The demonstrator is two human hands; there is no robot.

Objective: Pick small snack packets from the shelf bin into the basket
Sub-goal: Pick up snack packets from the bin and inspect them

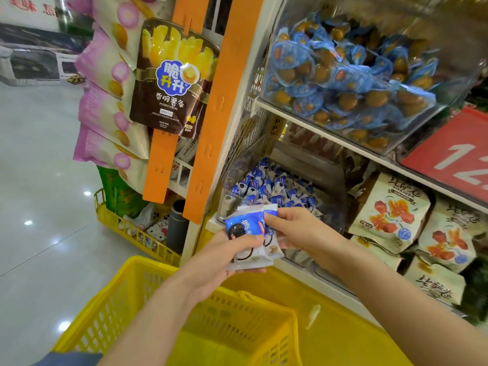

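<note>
Yellow basket (pixel 113 313) fills the 6 o'clock edge, its mesh wall under both forearms. Just above its far rim, at the centre of the view, two small snack packets (pixel 245 228) are held between the hands. Each is blue at the top and white below, with a dark round biscuit printed on the front. Their printed faces turn toward the camera. Their long axis runs roughly 12 to 6 o'clock, blue end up and crimped white end down, one packet overlapping the other.

At 7 o'clock of them, the left hand (pixel 224 257) grips the pair, thumb laid across the front and fingers curled beneath. From 3 o'clock the right hand (pixel 298 228) pinches their upper right edge between thumb and fingertips.

Behind the packets at 12 o'clock stands the clear shelf bin (pixel 227 202), heaped with more blue-and-white packets (pixel 274 186). Orange hanging strips (pixel 227 101) with a potato sticks bag (pixel 171 77) rise at 11 o'clock. Blue-wrapped brown snacks (pixel 340 75) fill the shelf at 1 o'clock. Cream bags (pixel 390 215) lie at 3 o'clock.
</note>
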